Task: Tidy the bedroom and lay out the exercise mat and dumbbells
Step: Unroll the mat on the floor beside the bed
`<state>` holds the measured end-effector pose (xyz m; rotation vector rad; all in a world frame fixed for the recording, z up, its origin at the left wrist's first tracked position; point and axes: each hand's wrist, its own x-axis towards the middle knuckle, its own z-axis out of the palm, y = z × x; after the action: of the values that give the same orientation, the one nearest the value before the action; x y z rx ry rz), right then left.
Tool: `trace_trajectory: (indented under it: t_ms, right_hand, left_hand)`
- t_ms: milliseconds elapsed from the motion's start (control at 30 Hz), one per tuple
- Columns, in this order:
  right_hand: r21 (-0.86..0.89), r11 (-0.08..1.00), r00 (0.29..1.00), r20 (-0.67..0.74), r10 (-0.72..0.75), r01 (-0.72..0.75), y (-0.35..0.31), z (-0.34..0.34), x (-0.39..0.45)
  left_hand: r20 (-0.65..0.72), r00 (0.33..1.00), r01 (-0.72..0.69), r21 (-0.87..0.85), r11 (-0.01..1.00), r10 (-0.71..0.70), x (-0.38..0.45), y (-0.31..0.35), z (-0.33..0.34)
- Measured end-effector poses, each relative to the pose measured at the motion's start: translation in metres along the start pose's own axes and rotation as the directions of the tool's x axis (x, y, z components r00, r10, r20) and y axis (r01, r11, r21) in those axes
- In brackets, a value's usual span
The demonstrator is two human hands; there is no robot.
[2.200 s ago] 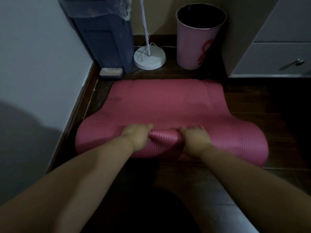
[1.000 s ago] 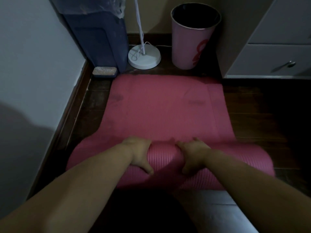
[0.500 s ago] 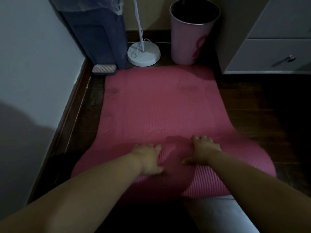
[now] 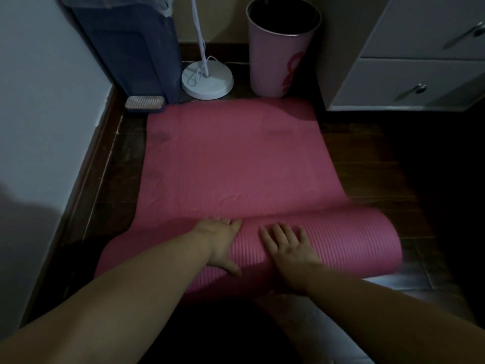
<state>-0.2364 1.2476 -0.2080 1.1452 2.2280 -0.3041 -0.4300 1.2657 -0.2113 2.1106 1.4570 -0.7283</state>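
A pink ribbed exercise mat (image 4: 231, 158) lies partly unrolled on the dark wooden floor, its flat part reaching toward the far wall. The part still rolled (image 4: 341, 240) lies across the near end. My left hand (image 4: 220, 243) rests on the roll with its fingers curved over the top and the thumb spread toward me. My right hand (image 4: 287, 244) lies flat on the roll just to the right, fingers apart. Neither hand grips anything. No dumbbells are in view.
A pink bin (image 4: 282, 48) and a white lamp base (image 4: 207, 78) stand beyond the mat's far edge. A dark blue box (image 4: 131, 48) and a small brush (image 4: 144, 103) sit at the far left. White drawers (image 4: 409, 82) stand at right; a white wall (image 4: 39, 127) runs along the left.
The roll has travelled toward me and more flat mat lies on the floor. My hands went from gripping the roll to lying on top of it with fingers spread.
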Motion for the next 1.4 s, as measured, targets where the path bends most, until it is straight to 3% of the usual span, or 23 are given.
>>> trace_trajectory:
  t_ms: [167, 233, 333, 400, 467, 567, 633, 733, 800, 900, 1000, 1133, 1200, 1267, 1400]
  right_hand:
    - [0.116, 0.99, 0.996, -0.056, -0.073, 0.079, 0.017, -0.024, 0.031]
    - [0.205, 0.975, 0.995, 0.037, -0.093, 0.083, 0.029, -0.037, 0.042]
    - [0.403, 0.915, 0.941, 0.298, -0.163, 0.031, 0.04, -0.037, 0.05]
    - [0.492, 0.869, 0.916, 0.367, -0.162, -0.043, 0.042, -0.03, 0.046]
    - [0.508, 0.86, 0.936, 0.321, -0.141, -0.044, 0.039, -0.023, 0.034]
    - [0.349, 0.937, 0.984, 0.165, -0.067, 0.005, 0.029, -0.013, 0.006]
    - [0.294, 0.956, 0.996, -0.09, 0.023, 0.004, 0.021, -0.008, -0.021]
    - [0.254, 0.965, 0.898, -0.435, 0.061, 0.057, 0.007, 0.018, -0.064]
    - [0.269, 0.961, 0.941, -0.336, 0.026, 0.07, -0.008, 0.039, -0.089]
    - [0.191, 0.98, 0.985, -0.155, 0.076, -0.046, -0.031, 0.076, -0.109]
    - [0.174, 0.973, 0.964, -0.192, 0.185, -0.152, -0.041, 0.087, -0.113]
    - [0.167, 0.964, 0.949, -0.206, 0.24, -0.208, -0.051, 0.084, -0.112]
    - [0.142, 0.974, 0.939, -0.273, 0.212, -0.178, -0.05, 0.086, -0.111]
    - [0.109, 0.986, 0.93, -0.335, 0.152, -0.122, -0.043, 0.089, -0.108]
    - [0.1, 0.993, 0.947, -0.306, 0.093, -0.066, -0.036, 0.071, -0.118]
  left_hand:
    - [-0.21, 0.976, 0.037, -0.074, 0.997, -0.051, -0.027, 0.001, 0.002]
    - [-0.267, 0.957, 0.078, -0.134, 0.988, -0.112, -0.048, -0.004, 0.008]
    - [-0.223, 0.963, 0.125, -0.132, 0.983, -0.152, -0.081, -0.003, 0.034]
    - [-0.219, 0.959, 0.157, -0.117, 0.981, -0.18, -0.098, 0.007, 0.055]
    - [-0.209, 0.955, 0.198, -0.083, 0.977, -0.212, -0.105, 0.018, 0.067]
    - [-0.181, 0.943, 0.264, -0.108, 0.958, -0.28, -0.105, 0.034, 0.074]
    - [-0.217, 0.928, 0.284, -0.117, 0.952, -0.304, -0.096, 0.033, 0.067]
    - [-0.197, 0.947, 0.25, -0.041, 0.967, -0.253, -0.091, 0.028, 0.056]
    - [-0.19, 0.955, 0.235, 0.014, 0.972, -0.228, -0.093, 0.027, 0.048]
    - [-0.153, 0.968, 0.215, 0.084, 0.973, -0.201, -0.094, 0.032, 0.048]
    - [-0.156, 0.973, 0.183, 0.089, 0.979, -0.168, -0.098, 0.035, 0.046]
    - [-0.053, 0.989, 0.14, 0.012, 0.99, -0.139, -0.112, 0.039, 0.05]
    - [0.014, 0.99, 0.141, -0.037, 0.989, -0.14, -0.115, 0.043, 0.055]
    - [-0.019, 0.986, 0.162, -0.089, 0.983, -0.164, -0.118, 0.047, 0.06]
    - [-0.076, 0.957, 0.254, -0.235, 0.938, -0.279, -0.146, 0.064, 0.081]
